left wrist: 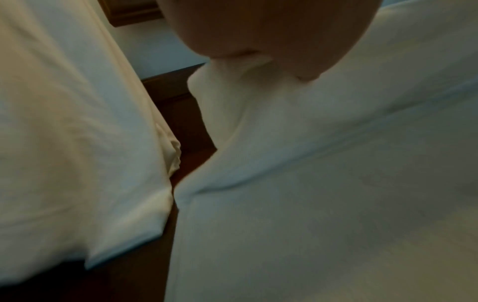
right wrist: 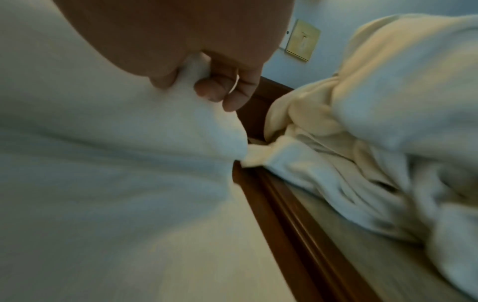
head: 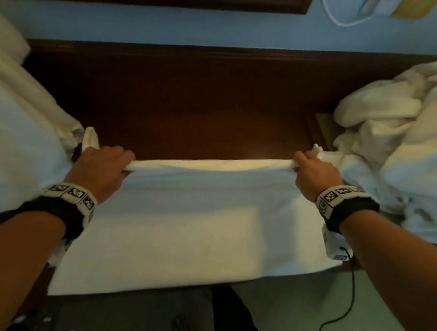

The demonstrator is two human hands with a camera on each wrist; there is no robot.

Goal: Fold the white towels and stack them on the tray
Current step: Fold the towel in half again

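Dark wooden table (head: 197, 111), set against a pale blue wall (head: 156, 25) along the top of the frame.

Left hand (head: 101, 170): fingers curled over and pinching the far left corner of the white towel (head: 190, 224); the left wrist view shows the cloth gathered under the palm.

Right hand (head: 313, 172): fingers (right wrist: 232, 90) curled, pinching the far right corner, a tuft of cloth bunched between thumb and forefinger in the right wrist view.

White towel: centre of the frame, spread flat on the table, its far edge lifted and rolled between the two hands, its near edge at the table's front.

Wristbands (head: 72, 196): black, with square black-and-white markers, one on each wrist.

Heap of crumpled white towels (head: 398, 132): right edge of the frame, just beside the right hand.

Smooth white cloth (head: 16, 139): left edge of the frame, next to the left hand.

Wall plate (right wrist: 301, 40): yellowish, upper centre of the right wrist view.

Black cable (head: 350, 292): lower right.
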